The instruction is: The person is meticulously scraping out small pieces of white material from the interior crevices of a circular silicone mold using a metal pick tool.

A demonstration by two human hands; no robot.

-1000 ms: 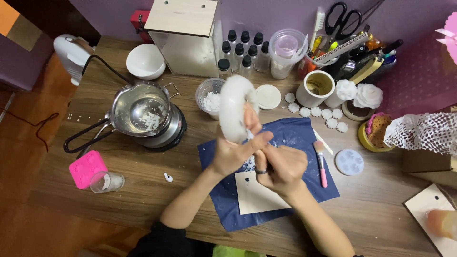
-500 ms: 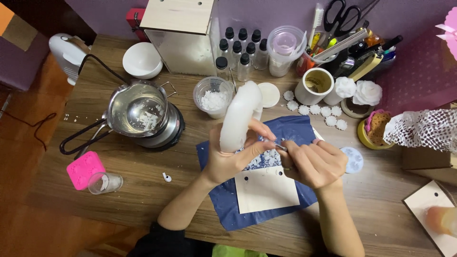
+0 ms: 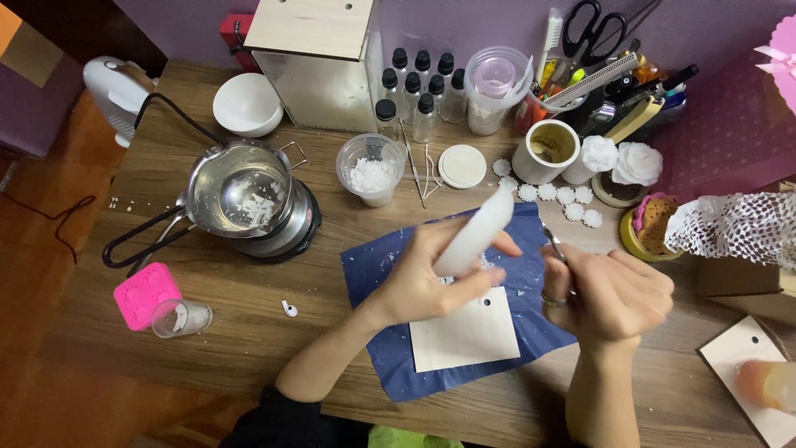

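Wooden table (image 3: pixel 249 332): one white candle (image 3: pixel 477 232), two hands.

— How many little dark-capped bottles (image 3: pixel 422 94) back there?
— Seven, I count. One metal pot (image 3: pixel 238 191), one white bowl (image 3: pixel 247 104), one pair of scissors (image 3: pixel 594 22).
— And the white flowers (image 3: pixel 618 159)?
— Two big ones.

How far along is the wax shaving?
Done: flakes sit in the pot and the cup, with crumbs on the blue sheet. In hand: the left hand holds the wax block, the right hand a thin metal tool. Left: most of the block remains whole.
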